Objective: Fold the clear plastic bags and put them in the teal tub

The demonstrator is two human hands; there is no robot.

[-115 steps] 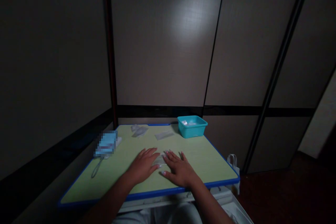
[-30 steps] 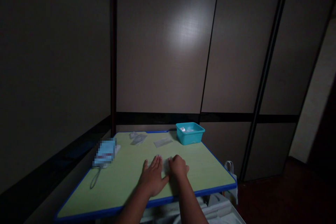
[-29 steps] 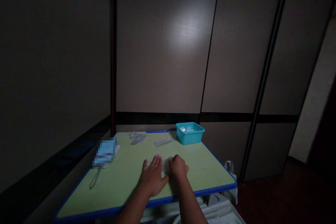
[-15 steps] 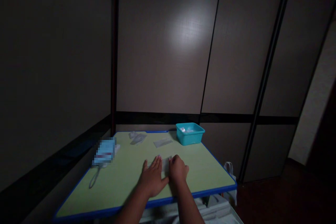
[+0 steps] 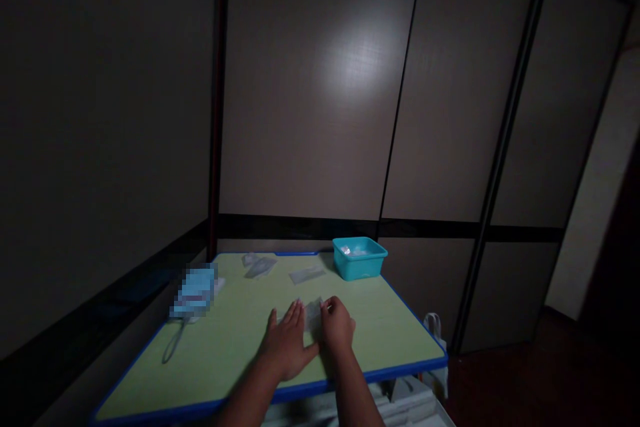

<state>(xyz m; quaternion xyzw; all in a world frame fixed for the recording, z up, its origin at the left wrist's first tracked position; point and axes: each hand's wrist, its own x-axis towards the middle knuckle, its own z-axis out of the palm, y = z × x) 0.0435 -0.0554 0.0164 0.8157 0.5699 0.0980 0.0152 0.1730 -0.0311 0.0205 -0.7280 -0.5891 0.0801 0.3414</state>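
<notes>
A small clear plastic bag (image 5: pixel 313 315) lies flat on the light green table between my hands. My left hand (image 5: pixel 286 345) rests palm down over its left part, fingers stretched out and thumb spread toward the right. My right hand (image 5: pixel 339 327) is closed, its fingertips pinching the bag's right edge close to the tabletop. Farther back lies another flat clear plastic bag (image 5: pixel 307 274). Part of the bag I handle is covered by my left fingers.
A turquoise basket (image 5: pixel 359 267) with clear plastic pieces in it stands at the back right. Crumpled clear bags (image 5: pixel 260 265) lie at the back left. On the left edge is a blurred-out blue item (image 5: pixel 194 290) with a strap. The table (image 5: pixel 380 333) has a blue rim; wardrobe doors rise behind.
Both hands stay at the bag. The right fingertips have shifted slightly along its right edge, and the whole view has moved a little.
</notes>
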